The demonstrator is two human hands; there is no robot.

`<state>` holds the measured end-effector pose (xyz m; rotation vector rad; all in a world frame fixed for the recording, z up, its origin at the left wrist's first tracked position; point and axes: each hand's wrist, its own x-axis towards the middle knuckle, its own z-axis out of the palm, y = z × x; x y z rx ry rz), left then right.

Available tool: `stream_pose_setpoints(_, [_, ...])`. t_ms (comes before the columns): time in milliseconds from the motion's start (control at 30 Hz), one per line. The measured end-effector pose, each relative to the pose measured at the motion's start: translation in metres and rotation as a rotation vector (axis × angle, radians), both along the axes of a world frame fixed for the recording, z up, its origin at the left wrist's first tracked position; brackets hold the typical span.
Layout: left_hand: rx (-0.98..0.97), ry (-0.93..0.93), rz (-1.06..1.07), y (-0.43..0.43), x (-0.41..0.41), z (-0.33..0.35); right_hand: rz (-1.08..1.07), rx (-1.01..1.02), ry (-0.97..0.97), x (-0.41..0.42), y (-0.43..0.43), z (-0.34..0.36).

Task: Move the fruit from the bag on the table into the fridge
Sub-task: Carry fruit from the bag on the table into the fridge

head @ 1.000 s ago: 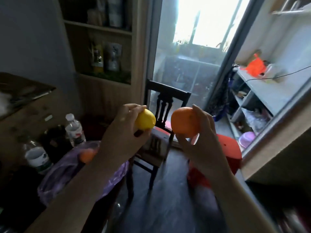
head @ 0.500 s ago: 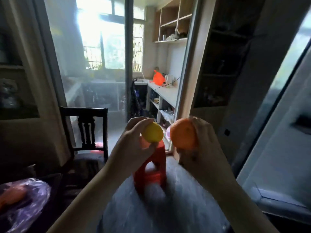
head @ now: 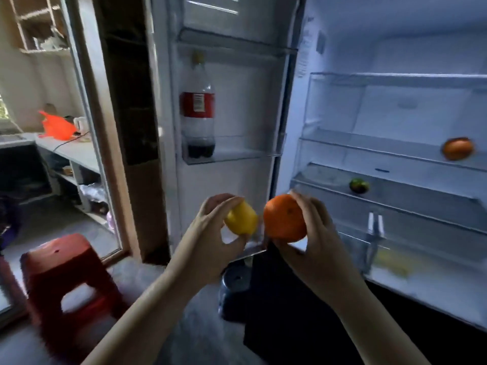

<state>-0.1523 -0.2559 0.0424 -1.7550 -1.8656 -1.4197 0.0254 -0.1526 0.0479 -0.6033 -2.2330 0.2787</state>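
Observation:
My left hand [head: 210,233] grips a yellow lemon [head: 241,218] and my right hand [head: 316,233] grips an orange [head: 284,216]; both fruits are held side by side in front of the open fridge [head: 395,101]. Inside, another orange [head: 457,148] lies on a middle glass shelf at the right. A small green fruit [head: 359,185] sits on the shelf below it. The bag and the table are out of view.
The open fridge door [head: 237,88] stands at centre with a cola bottle [head: 198,111] in its rack. A red plastic stool [head: 66,270] stands on the floor at lower left. A counter [head: 71,151] with an orange bag lies beyond a glass door. A dark round object [head: 234,285] sits under the fridge door.
The view has swung right from the table and chair, past the glass door, to the open fridge. Both hands still hold the same fruit, now in front of the shelves.

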Motion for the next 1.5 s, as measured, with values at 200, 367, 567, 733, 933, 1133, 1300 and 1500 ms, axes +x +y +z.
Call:
stream_pose_setpoints(200, [-0.073, -0.027, -0.235, 0.088, 0.076, -0.013, -0.239, -0.059, 0.067, 0.105, 0.039, -0.022])
stream_pose_setpoints(367, [-0.138, -0.018, -0.426, 0.150, 0.125, -0.027, -0.410, -0.083, 0.044, 0.161, 0.067, -0.042])
stream_pose_setpoints(567, [-0.153, -0.021, -0.581, 0.238, 0.160, -0.031, -0.586, -0.084, 0.006, 0.195, 0.121, -0.043])
stream_pose_setpoints(733, [-0.158, -0.030, -0.686, 0.322, 0.160, -0.026, -0.655, -0.099, 0.006, 0.198, 0.192, -0.037])
stream_pose_setpoints(933, [-0.179, -0.036, -0.757, 0.412, 0.157, -0.036, -0.654, -0.122, 0.049, 0.185, 0.269, -0.046])
stream_pose_setpoints(1133, [-0.269, 0.000, -0.862, 0.475, 0.177, -0.061, -0.710, -0.178, 0.076, 0.197, 0.311, -0.071])
stream_pose_setpoints(1300, [-0.321, 0.007, -0.938, 0.516, 0.207, -0.075, -0.773, -0.215, 0.058, 0.224, 0.343, -0.080])
stream_pose_setpoints(1500, [-0.479, 0.072, -0.917, 0.569, 0.236, -0.101, -0.782, -0.321, 0.023, 0.260, 0.390, -0.102])
